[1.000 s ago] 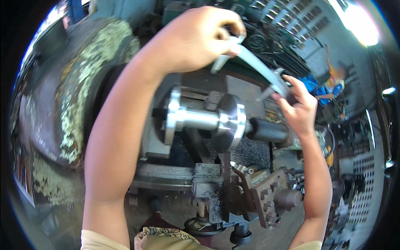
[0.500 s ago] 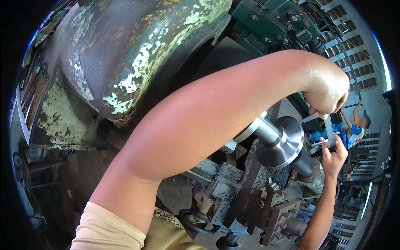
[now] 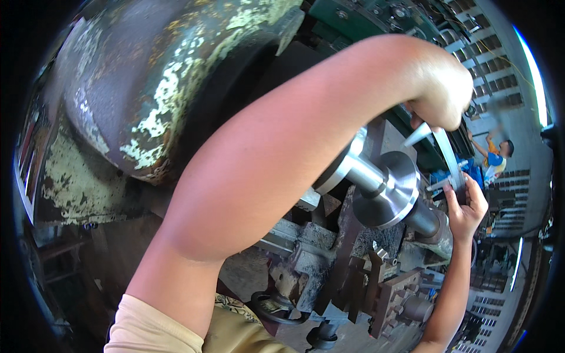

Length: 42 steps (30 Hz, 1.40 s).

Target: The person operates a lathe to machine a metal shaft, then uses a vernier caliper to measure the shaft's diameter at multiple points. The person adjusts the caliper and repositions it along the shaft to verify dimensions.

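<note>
Both my hands hold a steel vernier caliper [image 3: 448,154]. From the lower left my bare left forearm reaches across the view, and my left hand [image 3: 442,88] is closed on the caliper's far end by one jaw. My right hand [image 3: 468,209], with thumb and fingers pinched, grips the caliper near the other jaw. Its jaws stand apart and point toward a shiny flanged metal workpiece [image 3: 413,183], beside its wide disc; I cannot tell that they touch it. The workpiece sits in a lathe, its dark end toward the tailstock [image 3: 440,240]. My left arm hides part of the workpiece.
A big machine housing with peeling paint [image 3: 123,88] fills the upper left. Below the workpiece are the chip-strewn carriage, a tool post [image 3: 391,297] and a handwheel [image 3: 276,309]. A green machine [image 3: 353,17] stands behind. Another person [image 3: 495,157] is at the far right.
The caliper's jaws are wider apart, with more of its beam showing between my hands. My left hand has moved up and left in view; the whole scene has shifted slightly left.
</note>
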Available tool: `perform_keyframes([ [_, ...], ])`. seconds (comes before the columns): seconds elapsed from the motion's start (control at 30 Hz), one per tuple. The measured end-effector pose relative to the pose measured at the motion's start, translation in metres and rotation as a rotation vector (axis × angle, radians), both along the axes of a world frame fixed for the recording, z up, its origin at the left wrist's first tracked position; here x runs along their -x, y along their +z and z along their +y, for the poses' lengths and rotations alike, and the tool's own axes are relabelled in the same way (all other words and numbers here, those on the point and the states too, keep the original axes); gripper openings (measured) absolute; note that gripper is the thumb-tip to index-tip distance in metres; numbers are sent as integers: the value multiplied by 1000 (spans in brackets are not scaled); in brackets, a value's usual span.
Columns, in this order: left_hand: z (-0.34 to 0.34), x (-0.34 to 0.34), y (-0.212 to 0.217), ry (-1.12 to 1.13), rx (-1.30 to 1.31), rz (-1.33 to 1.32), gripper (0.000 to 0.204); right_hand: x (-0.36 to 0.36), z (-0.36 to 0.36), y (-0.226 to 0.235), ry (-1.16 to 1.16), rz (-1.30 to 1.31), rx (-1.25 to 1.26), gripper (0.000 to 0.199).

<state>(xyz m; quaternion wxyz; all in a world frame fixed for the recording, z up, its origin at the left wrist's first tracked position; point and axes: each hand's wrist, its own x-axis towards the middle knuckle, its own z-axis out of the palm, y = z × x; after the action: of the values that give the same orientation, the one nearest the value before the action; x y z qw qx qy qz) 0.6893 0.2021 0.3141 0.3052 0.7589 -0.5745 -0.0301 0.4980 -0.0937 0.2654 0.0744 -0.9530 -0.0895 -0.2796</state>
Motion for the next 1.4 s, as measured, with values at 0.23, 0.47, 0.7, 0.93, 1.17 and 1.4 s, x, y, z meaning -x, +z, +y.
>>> perform_keyframes([
  [0.23, 40, -1, 32, 124, -126, 264, 10, -8, 66, 13, 42, -25, 131, 39],
  [0.47, 50, -8, 21, 257, -228, 228, 17, -60, 115, 18, 111, 14, 226, 36],
  [0.7, 38, -10, 17, 248, -309, 228, 20, -85, 129, -5, 77, 37, 167, 34],
  [0.93, 25, 1, 14, 257, -402, 89, 26, -83, 147, -3, 92, 134, 159, 29],
  [1.17, 36, -1, 16, 136, -222, 281, 35, -86, 139, -7, 153, 39, 107, 23],
  [1.4, 31, 3, 13, 140, -247, 273, 36, -87, 131, -19, 222, -21, 47, 26],
])
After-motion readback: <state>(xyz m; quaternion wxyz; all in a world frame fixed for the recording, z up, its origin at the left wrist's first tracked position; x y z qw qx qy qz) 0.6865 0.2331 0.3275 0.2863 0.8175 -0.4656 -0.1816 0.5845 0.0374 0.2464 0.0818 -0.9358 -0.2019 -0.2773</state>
